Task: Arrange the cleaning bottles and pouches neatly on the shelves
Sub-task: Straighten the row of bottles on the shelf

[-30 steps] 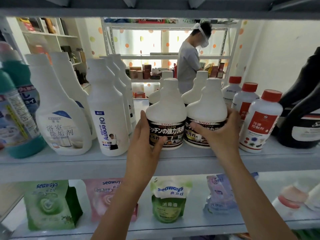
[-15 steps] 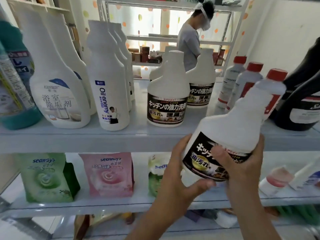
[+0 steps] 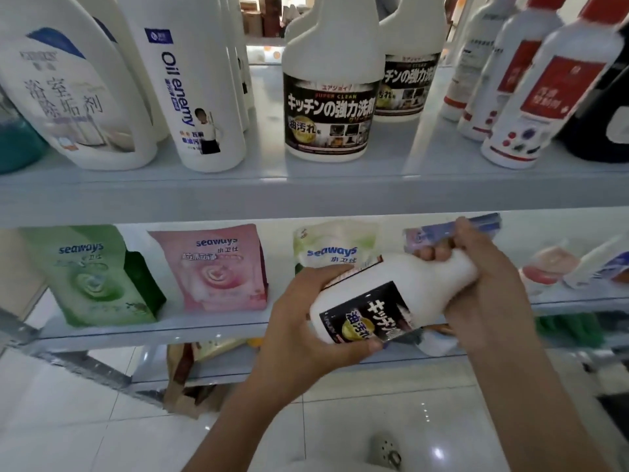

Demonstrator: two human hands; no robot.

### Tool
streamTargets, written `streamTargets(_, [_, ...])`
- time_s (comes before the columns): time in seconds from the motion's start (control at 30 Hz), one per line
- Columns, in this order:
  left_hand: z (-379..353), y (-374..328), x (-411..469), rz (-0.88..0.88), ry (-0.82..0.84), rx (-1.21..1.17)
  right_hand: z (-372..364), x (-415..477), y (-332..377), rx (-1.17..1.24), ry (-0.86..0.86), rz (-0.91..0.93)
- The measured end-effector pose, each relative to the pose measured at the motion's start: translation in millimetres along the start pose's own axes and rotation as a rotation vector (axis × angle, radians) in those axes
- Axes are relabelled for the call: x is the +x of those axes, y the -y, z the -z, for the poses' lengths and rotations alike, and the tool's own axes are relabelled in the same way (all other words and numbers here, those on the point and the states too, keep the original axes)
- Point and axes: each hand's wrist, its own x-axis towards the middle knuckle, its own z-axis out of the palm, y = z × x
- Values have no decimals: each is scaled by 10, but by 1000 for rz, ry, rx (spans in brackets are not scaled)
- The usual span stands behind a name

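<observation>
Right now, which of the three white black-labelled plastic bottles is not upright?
The white bottle gripped by the left hand and right hand, tilted before the lower shelf. The front bottle and rear bottle stand upright on the upper shelf.

The bottle [image 3: 391, 291] is tilted, left fingers [image 3: 316, 281] at its base, right fingers [image 3: 435, 255] round its neck. 3 pouches [image 3: 218, 267] sit behind and left of them, more bottles [image 3: 326, 97] on the shelf [image 3: 204, 195] above.

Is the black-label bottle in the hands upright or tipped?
Tipped. The black-label bottle lies slanted, nearly on its side: the left hand grips its base low, the right hand grips its neck higher.
</observation>
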Motion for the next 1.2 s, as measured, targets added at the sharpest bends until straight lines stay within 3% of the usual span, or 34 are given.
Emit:
streamTargets(0.2, [49,-88,-105,136,44,-292,-94,15,-15,-12,197,72])
streamTargets(0.47, [0,-48,-61,418,143,-584,-83,153,9,281,666,-43])
streamTargets(0.6, [-84,-69,-88,657,324,-807,-177,181,106,286,593,-32])
streamTargets(0.67, [-120,-99,-41,715,290,-751,-189,161,145,198,467,-52])
streamTargets(0.73, [-152,-119,9,658,198,-482,-198,119,167,33,276,55])
streamTargets(0.8, [-146,-190,36,379,141,-134,-231,57,156,-164,95,177])
streamTargets(0.83, [-153,-241,39,243,207,8,-239,33,140,-241,11,225])
streamTargets(0.9, [-249,-293,4,136,348,229,-238,17,110,-303,-124,272])
streamTargets(0.97, [-408,-284,-30,45,224,460,-234,23,95,-262,-173,251])
streamTargets(1.03, [-502,-246,-24,-21,47,487,-234,6,111,-291,-120,232])
streamTargets(1.07, [-493,-249,-14,27,46,391,-229,3,140,-339,-47,228])
streamTargets(1.13, [-418,-216,-9,168,182,105,-193,36,234,-411,178,169])
streamTargets(1.2, [-346,-268,-12,232,350,-105,-96,142,295,-308,470,17])
